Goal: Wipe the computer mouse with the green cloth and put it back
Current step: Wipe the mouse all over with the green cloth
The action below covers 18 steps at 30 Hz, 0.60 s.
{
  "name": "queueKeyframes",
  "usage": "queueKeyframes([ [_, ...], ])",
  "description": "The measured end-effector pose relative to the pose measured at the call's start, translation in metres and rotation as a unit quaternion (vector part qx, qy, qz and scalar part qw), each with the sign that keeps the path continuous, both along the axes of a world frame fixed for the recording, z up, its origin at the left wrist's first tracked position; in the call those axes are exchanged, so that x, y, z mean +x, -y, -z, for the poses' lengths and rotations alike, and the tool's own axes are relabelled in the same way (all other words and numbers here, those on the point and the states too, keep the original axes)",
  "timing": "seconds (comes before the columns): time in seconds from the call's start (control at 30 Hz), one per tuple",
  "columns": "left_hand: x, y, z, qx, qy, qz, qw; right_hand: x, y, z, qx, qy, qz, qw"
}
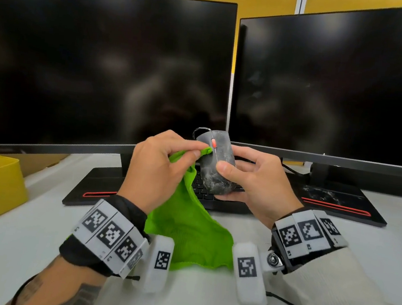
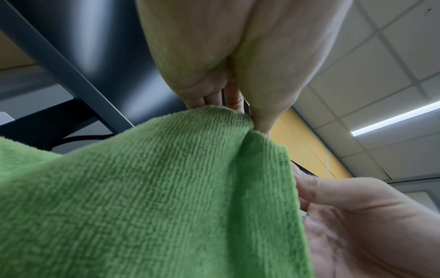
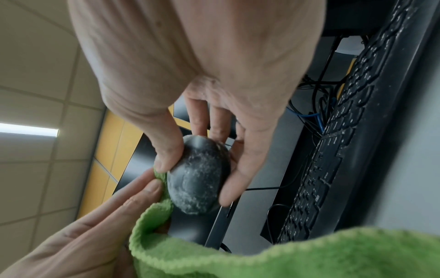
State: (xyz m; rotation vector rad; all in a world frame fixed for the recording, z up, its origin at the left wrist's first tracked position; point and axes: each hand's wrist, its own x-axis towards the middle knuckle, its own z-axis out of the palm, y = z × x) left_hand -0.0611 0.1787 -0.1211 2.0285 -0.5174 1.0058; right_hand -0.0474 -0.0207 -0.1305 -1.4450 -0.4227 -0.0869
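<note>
The right hand (image 1: 251, 180) holds the computer mouse (image 1: 216, 164) clear of the desk (image 1: 36, 246), thumb curled on the mouse's left side near its tail, the other fingers wrapped behind and under the right side. The mouse's long axis runs away from the person and upward, nose and red scroll wheel at the far, high end, rounded tail low and close to the palm. Its dark shell is mottled with pale dust, thickest toward the tail.

The left hand (image 1: 161, 165) pinches a fold of the green cloth (image 1: 187, 228) between thumb and fingertips and presses that fold against the mouse's left flank, just beside the scroll wheel. So the cloth lies to the left of the holding grip and touches the shell near its far end; the rest hangs down between the wrists to the desk. From the left wrist view the contact is hidden behind the cloth, so how much of the fold bears on the shell is uncertain.

Judging by the dust, the wipe has barely begun. The likely stroke runs down the long axis toward the tail, where the right thumb sits in the way.

Behind stand two dark monitors (image 1: 104, 67) and a keyboard (image 1: 203, 192).
</note>
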Motion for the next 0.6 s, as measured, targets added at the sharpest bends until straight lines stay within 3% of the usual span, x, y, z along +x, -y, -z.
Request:
queueKeyframes([
  [0.2, -0.004, 0.008, 0.002, 0.050, -0.030, 0.037, 0.998, 0.002, 0.004, 0.000, 0.005, 0.000, 0.009, 1.000],
  [0.37, -0.003, -0.003, 0.001, 0.067, -0.056, 0.015, 0.996, 0.004, 0.007, 0.000, 0.023, -0.005, 0.014, 1.000],
  [0.47, 0.000, -0.006, 0.003, 0.020, -0.056, -0.025, 0.998, 0.006, 0.009, -0.002, 0.043, -0.012, 0.008, 0.999],
  [0.6, 0.009, -0.009, 0.009, -0.094, -0.083, -0.010, 0.992, 0.007, 0.012, -0.003, 0.063, -0.030, -0.007, 0.998],
])
